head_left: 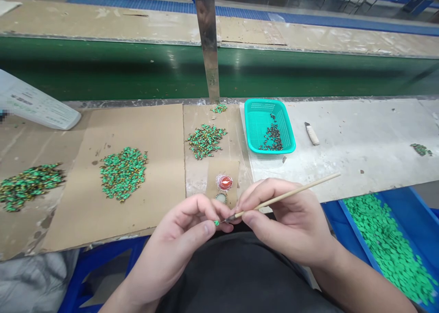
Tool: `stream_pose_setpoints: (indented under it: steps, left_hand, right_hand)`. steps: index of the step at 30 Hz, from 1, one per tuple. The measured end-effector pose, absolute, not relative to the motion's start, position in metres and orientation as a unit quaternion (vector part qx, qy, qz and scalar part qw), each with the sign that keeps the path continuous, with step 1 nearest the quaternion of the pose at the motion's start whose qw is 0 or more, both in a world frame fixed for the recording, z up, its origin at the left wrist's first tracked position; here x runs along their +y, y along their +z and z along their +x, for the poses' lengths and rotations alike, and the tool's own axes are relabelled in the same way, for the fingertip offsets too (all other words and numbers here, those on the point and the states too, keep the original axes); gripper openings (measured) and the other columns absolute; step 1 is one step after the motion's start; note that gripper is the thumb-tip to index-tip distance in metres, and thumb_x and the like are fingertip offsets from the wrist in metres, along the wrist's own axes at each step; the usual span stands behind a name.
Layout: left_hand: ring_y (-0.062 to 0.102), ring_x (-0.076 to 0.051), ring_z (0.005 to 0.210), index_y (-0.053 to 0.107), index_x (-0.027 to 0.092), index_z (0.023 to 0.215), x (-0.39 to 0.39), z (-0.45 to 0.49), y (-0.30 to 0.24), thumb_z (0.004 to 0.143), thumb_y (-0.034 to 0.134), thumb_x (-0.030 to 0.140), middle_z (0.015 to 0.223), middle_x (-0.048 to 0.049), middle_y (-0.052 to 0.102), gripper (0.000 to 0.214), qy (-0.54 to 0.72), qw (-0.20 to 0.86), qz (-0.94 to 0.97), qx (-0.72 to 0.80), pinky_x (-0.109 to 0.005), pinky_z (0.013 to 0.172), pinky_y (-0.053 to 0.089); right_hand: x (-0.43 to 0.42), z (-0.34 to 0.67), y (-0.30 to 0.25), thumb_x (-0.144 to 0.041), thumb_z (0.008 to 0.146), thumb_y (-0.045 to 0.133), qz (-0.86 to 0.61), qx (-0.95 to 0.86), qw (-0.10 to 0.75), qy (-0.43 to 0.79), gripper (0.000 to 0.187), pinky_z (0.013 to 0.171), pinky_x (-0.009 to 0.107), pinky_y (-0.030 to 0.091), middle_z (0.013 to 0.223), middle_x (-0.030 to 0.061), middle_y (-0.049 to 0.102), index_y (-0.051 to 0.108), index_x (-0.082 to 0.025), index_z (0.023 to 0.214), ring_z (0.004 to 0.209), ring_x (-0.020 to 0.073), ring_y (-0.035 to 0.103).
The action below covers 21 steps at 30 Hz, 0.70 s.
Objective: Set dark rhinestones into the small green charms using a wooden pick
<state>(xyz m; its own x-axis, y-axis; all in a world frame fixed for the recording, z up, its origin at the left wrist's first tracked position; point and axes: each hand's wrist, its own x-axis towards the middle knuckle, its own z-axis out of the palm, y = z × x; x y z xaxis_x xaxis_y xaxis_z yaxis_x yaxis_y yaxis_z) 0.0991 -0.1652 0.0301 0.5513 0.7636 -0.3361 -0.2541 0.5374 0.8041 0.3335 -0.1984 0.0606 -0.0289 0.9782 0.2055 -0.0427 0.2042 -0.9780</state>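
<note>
My left hand (192, 230) pinches a tiny green piece (216, 222) between thumb and fingertips, low at the front edge of the table. A thin brush (288, 194) with a pale wooden handle is held in my right hand (284, 221) like a pen. Its dark tip points left and meets, or nearly meets, the green piece. Just beyond my fingers, a small cardboard square (234, 171) bears a red glossy blob (225, 182) and a pale round dab with a dark beaded rim (221, 198), partly covered by my fingers.
Piles of small green-and-gold pieces (123, 173) lie on cardboard at left and centre. A teal basket (252, 135) holds small dark bits (272, 137). Farther right lies a utility knife (312, 134). Blue bin (404, 212) below right contains green pieces (387, 244). A metal post (207, 43) stands behind.
</note>
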Motion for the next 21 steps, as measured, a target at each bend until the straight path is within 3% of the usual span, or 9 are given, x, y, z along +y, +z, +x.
stream_pose_setpoints:
  steps: [11,16,18,21]
  left_hand:
    - [0.083,-0.020,0.091,0.088,0.025,0.089,-0.164,0.099,0.030,0.097,0.099,0.043,0.105,-0.0049,0.088,0.023,0.323,0.799,0.362,0.356,-0.028,0.090,0.068]
    - [0.083,-0.027,0.097,0.087,0.024,0.088,-0.162,0.098,0.024,0.095,0.099,0.045,0.104,-0.0088,0.090,0.025,0.326,0.784,0.366,0.381,-0.034,0.090,0.069]
    - [0.082,-0.027,0.092,0.087,0.025,0.086,-0.161,0.096,0.019,0.092,0.101,0.049,0.098,-0.0087,0.089,0.028,0.333,0.766,0.360,0.416,-0.032,0.083,0.068]
    - [0.076,-0.023,0.080,0.087,0.025,0.083,-0.157,0.090,0.008,0.088,0.103,0.050,0.089,-0.0055,0.083,0.030,0.349,0.738,0.361,0.451,-0.029,0.073,0.066]
  right_hand:
    - [-0.199,0.332,0.060,-0.007,0.097,0.084,-0.414,-0.537,0.554,0.482,0.016,0.076,0.031,0.068,0.091,0.0040,0.087,0.084,-0.023,0.098,0.083,0.0196,0.084]
    - [-0.190,0.347,0.057,-0.015,0.100,0.090,-0.414,-0.490,0.618,0.454,0.011,0.069,0.029,0.067,0.085,0.0011,0.084,0.084,-0.025,0.100,0.075,0.0176,0.081]
    - [-0.180,0.363,0.054,-0.024,0.110,0.082,-0.410,-0.480,0.647,0.428,0.003,0.064,0.028,0.066,0.080,-0.0013,0.082,0.083,-0.026,0.109,0.066,0.0157,0.078]
    - [-0.158,0.399,0.047,-0.037,0.118,0.065,-0.466,-0.508,0.629,0.359,0.020,0.076,0.035,0.072,0.091,0.0030,0.086,0.079,-0.025,0.110,0.080,0.0191,0.084]
